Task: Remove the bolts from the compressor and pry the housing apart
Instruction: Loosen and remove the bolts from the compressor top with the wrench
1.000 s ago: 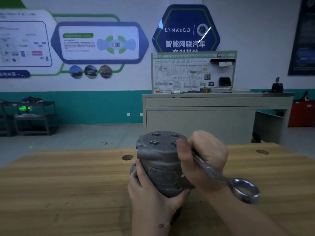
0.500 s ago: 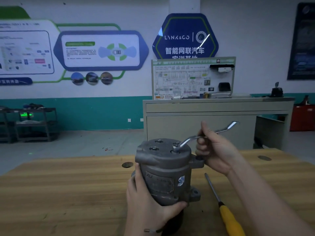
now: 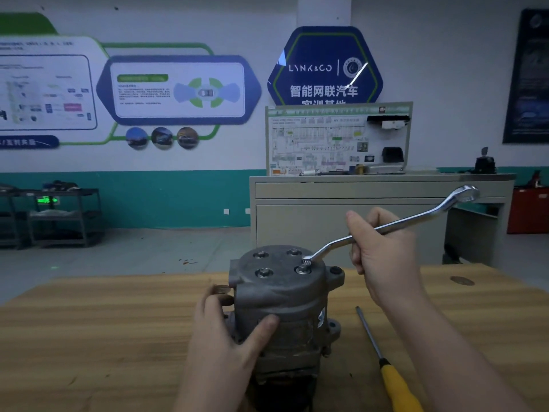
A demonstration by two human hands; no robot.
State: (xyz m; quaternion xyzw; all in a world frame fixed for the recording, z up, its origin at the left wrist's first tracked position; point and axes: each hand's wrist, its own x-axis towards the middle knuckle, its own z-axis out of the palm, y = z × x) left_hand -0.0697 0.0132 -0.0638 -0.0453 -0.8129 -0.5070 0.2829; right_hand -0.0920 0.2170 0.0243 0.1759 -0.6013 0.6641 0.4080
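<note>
Head view: the grey cast-metal compressor [image 3: 282,301] stands upright on your light wooden table [image 3: 89,337], near its middle, with four bolts showing in its flat round top. Your left hand [image 3: 225,340] grips the housing from the left side, thumb curled across the front face and fingers wrapped round the far side. Your right hand [image 3: 383,257] has its grip pinched on the shank of a silver offset ring spanner [image 3: 395,224], fingers curled round it; the spanner's lower ring sits over the front-right bolt [image 3: 303,267], while its free ring end points up and to the right. A flat-blade screwdriver with a yellow handle [image 3: 386,367] lies on the table just right of the compressor, not touching it, blade pointing away from you. Behind the table stands a grey cabinet [image 3: 371,209] carrying a wiring-diagram board [image 3: 335,138].
</note>
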